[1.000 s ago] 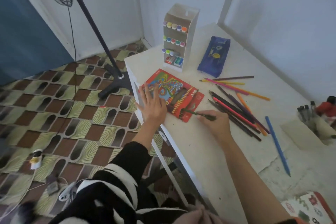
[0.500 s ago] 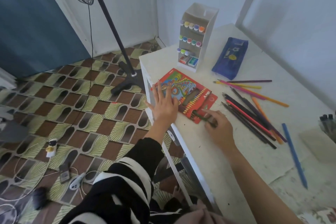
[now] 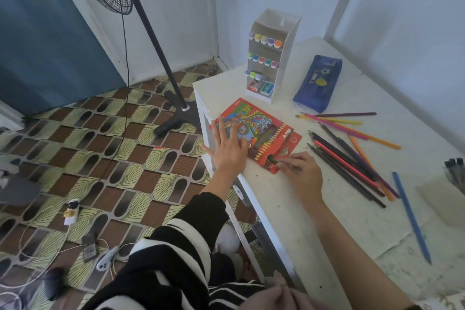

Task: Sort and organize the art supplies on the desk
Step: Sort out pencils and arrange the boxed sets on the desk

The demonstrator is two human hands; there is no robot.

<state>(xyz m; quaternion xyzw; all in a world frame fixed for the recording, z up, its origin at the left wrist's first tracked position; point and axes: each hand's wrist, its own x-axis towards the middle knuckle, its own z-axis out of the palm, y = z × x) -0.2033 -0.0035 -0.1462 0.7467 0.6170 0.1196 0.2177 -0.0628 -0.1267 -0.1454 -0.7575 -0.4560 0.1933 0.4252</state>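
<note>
A red coloured-pencil box [image 3: 261,131] lies flat near the left edge of the white desk [image 3: 314,221]. My left hand [image 3: 227,148] presses flat on the box's near left part, fingers spread. My right hand [image 3: 300,173] is at the box's open end and pinches a dark green pencil [image 3: 276,160] whose front part is inside the opening. Several loose coloured pencils [image 3: 352,158] lie scattered to the right, and a blue pencil [image 3: 410,216] lies apart further right.
A white marker rack [image 3: 273,58] with coloured caps stands at the desk's far corner, a blue pencil case [image 3: 318,83] beside it. Dark markers [image 3: 455,168] and a pale eraser-like block [image 3: 442,201] sit at the right edge. A standing fan [image 3: 161,58] and cables are on the floor left.
My right hand has pushed the dark green pencil from outside the box into its open end. My left hand stays pressed on the box. The camera view has shifted left.
</note>
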